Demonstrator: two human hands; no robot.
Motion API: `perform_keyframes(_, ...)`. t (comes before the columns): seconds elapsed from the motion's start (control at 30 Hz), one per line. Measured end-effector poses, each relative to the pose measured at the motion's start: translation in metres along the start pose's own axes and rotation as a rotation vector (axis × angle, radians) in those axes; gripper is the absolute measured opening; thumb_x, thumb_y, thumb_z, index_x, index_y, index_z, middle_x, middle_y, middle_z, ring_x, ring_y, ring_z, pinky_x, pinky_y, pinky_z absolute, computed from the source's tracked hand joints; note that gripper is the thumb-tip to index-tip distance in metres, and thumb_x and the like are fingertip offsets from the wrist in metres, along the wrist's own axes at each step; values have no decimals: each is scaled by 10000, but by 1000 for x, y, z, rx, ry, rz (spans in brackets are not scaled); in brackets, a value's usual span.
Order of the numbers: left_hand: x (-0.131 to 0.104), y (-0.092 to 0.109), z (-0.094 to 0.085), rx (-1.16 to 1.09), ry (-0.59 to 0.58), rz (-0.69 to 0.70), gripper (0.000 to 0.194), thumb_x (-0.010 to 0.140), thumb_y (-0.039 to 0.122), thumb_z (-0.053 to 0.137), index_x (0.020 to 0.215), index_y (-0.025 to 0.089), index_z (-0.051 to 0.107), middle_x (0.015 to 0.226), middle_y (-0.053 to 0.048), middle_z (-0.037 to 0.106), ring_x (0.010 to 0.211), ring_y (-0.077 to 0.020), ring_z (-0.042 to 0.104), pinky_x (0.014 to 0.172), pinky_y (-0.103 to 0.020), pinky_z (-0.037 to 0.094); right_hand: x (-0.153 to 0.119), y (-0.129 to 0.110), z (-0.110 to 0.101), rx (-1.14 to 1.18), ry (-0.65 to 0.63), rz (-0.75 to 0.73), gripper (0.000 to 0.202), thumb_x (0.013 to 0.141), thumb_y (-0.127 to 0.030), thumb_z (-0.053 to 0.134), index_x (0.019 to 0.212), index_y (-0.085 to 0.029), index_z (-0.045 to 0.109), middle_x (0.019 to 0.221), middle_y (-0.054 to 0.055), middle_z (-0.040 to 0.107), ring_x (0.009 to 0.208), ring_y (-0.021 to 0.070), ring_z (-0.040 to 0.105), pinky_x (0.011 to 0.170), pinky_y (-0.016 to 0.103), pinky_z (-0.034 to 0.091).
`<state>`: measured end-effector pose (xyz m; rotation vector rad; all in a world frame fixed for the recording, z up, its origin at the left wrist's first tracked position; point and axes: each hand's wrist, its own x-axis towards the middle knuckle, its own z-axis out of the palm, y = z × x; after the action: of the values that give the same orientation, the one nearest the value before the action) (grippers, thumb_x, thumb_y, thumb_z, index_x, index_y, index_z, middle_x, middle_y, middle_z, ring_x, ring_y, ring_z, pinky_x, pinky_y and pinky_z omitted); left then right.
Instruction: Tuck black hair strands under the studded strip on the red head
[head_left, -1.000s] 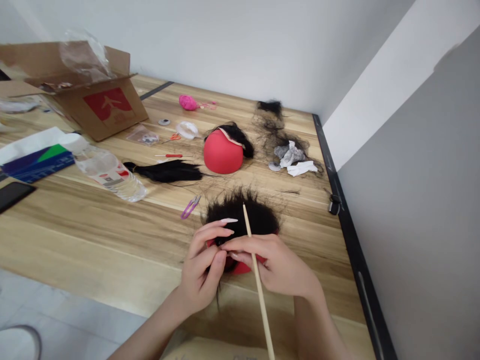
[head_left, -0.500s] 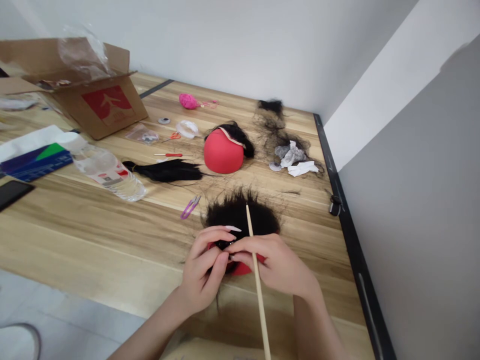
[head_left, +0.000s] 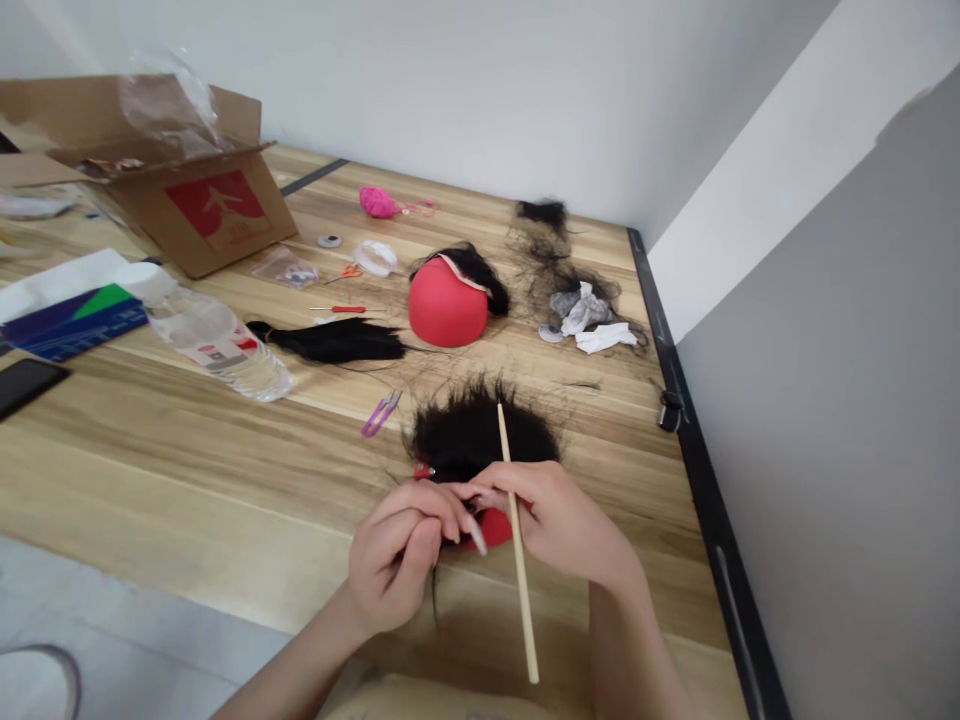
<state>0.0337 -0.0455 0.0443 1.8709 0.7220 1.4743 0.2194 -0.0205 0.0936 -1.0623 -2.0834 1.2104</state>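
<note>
A mass of black hair [head_left: 480,430] lies over a red form [head_left: 496,528] at the near side of the table. My right hand [head_left: 559,520] is closed around a thin pale wooden stick [head_left: 521,580], which slants up over the hair. My left hand [head_left: 401,545] is curled at the near left side of the form, its fingertips close to those of my right hand; what it pinches, if anything, is too small to make out. A small red clip-like piece [head_left: 423,470] shows at the hair's left edge.
Beyond the hair stands a red dome [head_left: 448,305] with black hair. Purple snips [head_left: 381,413], a black hair bundle [head_left: 337,341], a water bottle [head_left: 217,340] and an open cardboard box [head_left: 217,215] are to the left. Crumpled white paper [head_left: 585,310] lies at the right.
My left hand has moved slightly down and left, its fingers curling in and uncovering the red piece. The stick has shifted, with its lower end now in view.
</note>
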Motion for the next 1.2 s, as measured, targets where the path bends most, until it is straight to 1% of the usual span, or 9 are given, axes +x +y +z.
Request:
perform_keyframes(0.13, -4, -2, 0, 66, 2, -51, 272, 949, 108, 347, 747, 148, 525, 761, -47, 550, 732, -129, 575, 621, -263, 496, -3, 1, -6, 1, -12, 28, 252, 854, -44, 510, 947, -189, 694, 892, 20, 738, 796, 137, 683, 719, 217, 507)
perform_keyframes(0.27, -2, -1, -2, 213, 57, -58, 310, 939, 93, 350, 665, 157, 481, 730, -30, 542, 676, -109, 522, 601, -253, 430, -6, 3, -9, -43, -21, 76, 255, 868, -54, 507, 969, -184, 702, 929, 26, 744, 832, 139, 688, 753, 232, 519)
perform_keyframes(0.4, 3, 1, -2, 314, 103, -65, 340, 927, 69, 347, 625, 161, 473, 716, -11, 541, 638, -98, 492, 583, -248, 405, -8, 4, -9, -65, 64, 81, 224, 862, -130, 589, 1037, -216, 700, 1028, 18, 733, 935, 155, 677, 844, 258, 517)
perform_keyframes(0.57, 6, 1, 0, 420, 114, -9, 284, 901, 82, 409, 658, 165, 530, 980, -49, 590, 936, -184, 544, 837, -368, 440, -8, -1, -3, 62, 80, 44, 314, 840, -201, 646, 1150, -245, 657, 1112, 24, 701, 763, 128, 699, 738, 240, 562)
perform_keyframes(0.67, 6, -2, 1, 406, 102, -1, 268, 903, 99, 413, 674, 166, 534, 1092, -61, 560, 1055, -212, 523, 919, -419, 438, -5, -5, 4, 119, 66, -43, 319, 853, -152, 615, 1159, -234, 656, 1164, 28, 685, 837, 136, 702, 828, 256, 555)
perform_keyframes(0.8, 5, -4, 0, 352, 91, -6, 290, 912, 93, 392, 664, 162, 527, 1084, -59, 549, 1079, -206, 524, 940, -412, 439, -1, -7, 10, 140, 72, -75, 318, 877, -81, 535, 1132, -211, 673, 1148, 30, 694, 898, 137, 700, 832, 240, 559)
perform_keyframes(0.97, 3, -4, 0, 314, 55, -37, 279, 918, 104, 392, 735, 171, 592, 1093, -59, 527, 1098, -206, 518, 948, -401, 441, 2, -6, 12, 69, 107, -134, 297, 872, -83, 553, 1112, -198, 685, 1179, 47, 683, 1087, 153, 635, 941, 241, 495)
perform_keyframes(1.13, 4, -4, 0, 309, 69, -33, 273, 911, 89, 403, 715, 166, 576, 1084, -55, 529, 1094, -200, 522, 938, -385, 442, 2, -6, 12, 63, 93, -99, 253, 887, -97, 538, 1059, -187, 701, 1000, 37, 736, 859, 121, 695, 806, 193, 535)
perform_keyframes(1.2, 4, -4, 0, 311, 64, -39, 283, 905, 74, 402, 688, 165, 559, 1082, -51, 532, 1097, -195, 518, 934, -380, 440, 2, -6, 12, 67, 94, -92, 257, 875, -74, 534, 1042, -173, 703, 975, 41, 735, 840, 119, 692, 793, 188, 536)
